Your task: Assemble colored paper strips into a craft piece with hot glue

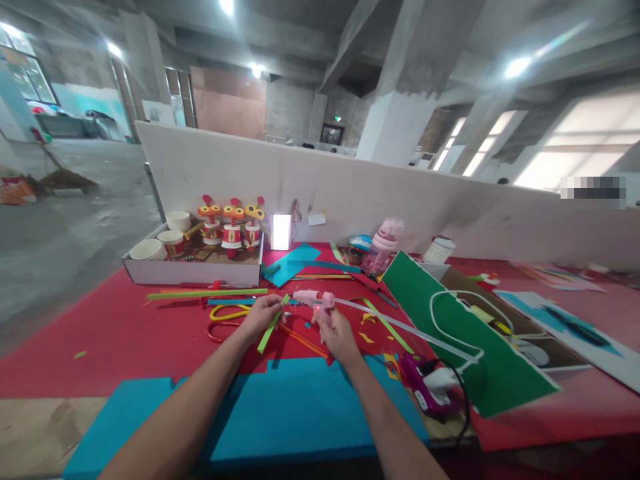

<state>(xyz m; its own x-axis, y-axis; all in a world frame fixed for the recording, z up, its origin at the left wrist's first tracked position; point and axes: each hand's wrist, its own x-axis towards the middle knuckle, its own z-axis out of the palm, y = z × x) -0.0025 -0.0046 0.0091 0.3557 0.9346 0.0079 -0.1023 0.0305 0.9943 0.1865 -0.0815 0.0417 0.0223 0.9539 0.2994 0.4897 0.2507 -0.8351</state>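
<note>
My right hand (336, 330) is wrapped round the handle of a pink hot glue gun (311, 298), whose nozzle points left. A long clear glue stick (395, 319) runs out of its back end toward the right. Between the fingers of my left hand (263, 313) is a light green paper strip (271, 333), hanging down toward me. The gun's tip is close to the strip's upper end; whether they touch I cannot tell. Scissors with yellow and red handles (226, 313) lie beside my left hand, partly hidden by it. Orange strips (305, 341) lie below the gun.
A white tray (193, 273) at the back left holds paper cups and figures with yellow eyes. A pink bottle (385, 241) stands near the partition. On the right are a green board (450, 340) and a purple power strip (431, 387). Blue sheets (300, 413) lie in front.
</note>
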